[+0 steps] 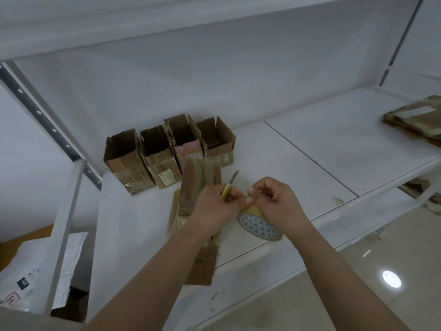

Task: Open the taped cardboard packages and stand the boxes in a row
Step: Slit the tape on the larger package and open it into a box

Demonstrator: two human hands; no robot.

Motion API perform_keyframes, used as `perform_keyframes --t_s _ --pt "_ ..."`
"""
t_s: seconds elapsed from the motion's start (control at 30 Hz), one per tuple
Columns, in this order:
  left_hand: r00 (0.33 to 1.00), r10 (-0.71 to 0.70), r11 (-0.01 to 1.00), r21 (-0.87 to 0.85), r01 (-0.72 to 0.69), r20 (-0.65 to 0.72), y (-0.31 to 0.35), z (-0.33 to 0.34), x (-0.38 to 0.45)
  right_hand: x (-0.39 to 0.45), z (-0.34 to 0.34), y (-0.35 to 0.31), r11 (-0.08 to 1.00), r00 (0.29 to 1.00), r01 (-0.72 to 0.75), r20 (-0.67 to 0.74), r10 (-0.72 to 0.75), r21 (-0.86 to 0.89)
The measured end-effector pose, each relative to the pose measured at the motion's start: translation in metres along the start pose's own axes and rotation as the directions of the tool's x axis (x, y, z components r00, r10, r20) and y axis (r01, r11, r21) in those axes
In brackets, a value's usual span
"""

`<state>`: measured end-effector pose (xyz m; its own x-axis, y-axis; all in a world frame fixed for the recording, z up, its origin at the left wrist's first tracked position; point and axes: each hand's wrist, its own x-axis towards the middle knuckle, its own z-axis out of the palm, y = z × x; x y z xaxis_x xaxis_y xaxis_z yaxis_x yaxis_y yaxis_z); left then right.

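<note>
Several opened cardboard boxes (167, 154) stand upright in a row at the back of the white shelf (310, 149). In front of them lies a flattened taped package (200, 185), on a stack of flat cardboard (202, 263) that overhangs the shelf's front edge. My left hand (214, 209) grips a yellow-handled knife (229, 185), blade pointing up and away. My right hand (274, 199) pinches at the top of a roll of packing tape (257, 225) that stands on the shelf. The two hands touch above the roll.
A pile of flat taped packages (415, 118) lies at the shelf's far right. A white perforated upright post (47, 123) stands at left. White mailer bags (31, 275) sit low at left. Glossy floor (358, 283) shows below the shelf edge.
</note>
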<state>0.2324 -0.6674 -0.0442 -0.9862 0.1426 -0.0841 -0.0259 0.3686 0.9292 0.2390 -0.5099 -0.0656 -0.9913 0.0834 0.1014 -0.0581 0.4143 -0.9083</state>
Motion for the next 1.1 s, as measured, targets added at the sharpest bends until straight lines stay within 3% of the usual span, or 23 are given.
perform_keyframes --t_s 0.1,0.17,0.27,0.33,0.43,0.53,0.67,0.73,0.83,0.9,1.0,1.1 --pt "0.997 0.004 1.000 -0.024 -0.006 -0.079 0.009 0.009 -0.008 -0.002 0.004 -0.004 0.963 0.988 0.069 -0.114 -0.102 -0.260" --pt "0.993 -0.082 0.982 -0.175 0.066 -0.086 0.014 0.016 -0.013 -0.003 0.004 -0.008 0.929 0.967 0.115 -0.175 -0.186 -0.351" --pt "0.978 -0.206 0.911 -0.369 0.182 -0.025 0.019 0.024 -0.019 -0.001 0.005 -0.010 0.909 0.942 0.165 -0.210 -0.260 -0.384" --pt "0.980 -0.190 0.910 -0.385 0.154 -0.055 0.020 0.025 -0.021 0.001 0.006 -0.009 0.931 0.940 0.155 -0.242 -0.242 -0.331" --pt "0.988 -0.129 0.943 -0.320 0.095 -0.085 0.022 0.018 -0.025 0.001 0.011 -0.009 0.957 0.931 0.153 -0.290 -0.223 -0.245" --pt "0.997 -0.059 0.991 -0.128 0.051 -0.055 0.020 -0.001 -0.030 0.002 0.015 -0.005 0.941 0.910 0.165 -0.321 -0.261 -0.297" --pt "0.936 0.017 1.000 0.030 -0.007 -0.353 0.014 -0.057 -0.038 0.011 0.012 0.018 0.853 0.864 0.098 -0.381 -0.328 -0.512" --pt "0.876 -0.052 0.991 0.086 0.106 -0.480 -0.007 -0.087 -0.036 0.015 0.014 0.033 0.790 0.846 0.095 -0.369 -0.385 -0.606" --pt "0.833 -0.277 0.855 0.273 0.442 -0.480 -0.063 -0.112 -0.035 0.010 0.027 0.064 0.693 0.827 0.147 -0.297 -0.478 -0.706" --pt "0.797 -0.379 0.759 0.335 0.559 -0.471 -0.100 -0.114 -0.040 0.000 0.038 0.084 0.684 0.859 0.190 -0.217 -0.463 -0.705" --pt "0.791 -0.430 0.669 0.434 0.603 -0.437 -0.143 -0.108 -0.051 -0.015 0.046 0.097 0.699 0.933 0.174 -0.110 -0.342 -0.694" --pt "0.830 -0.357 0.580 0.595 0.556 -0.428 -0.160 -0.105 -0.058 -0.013 0.048 0.091 0.768 0.973 0.064 -0.131 -0.189 -0.637"
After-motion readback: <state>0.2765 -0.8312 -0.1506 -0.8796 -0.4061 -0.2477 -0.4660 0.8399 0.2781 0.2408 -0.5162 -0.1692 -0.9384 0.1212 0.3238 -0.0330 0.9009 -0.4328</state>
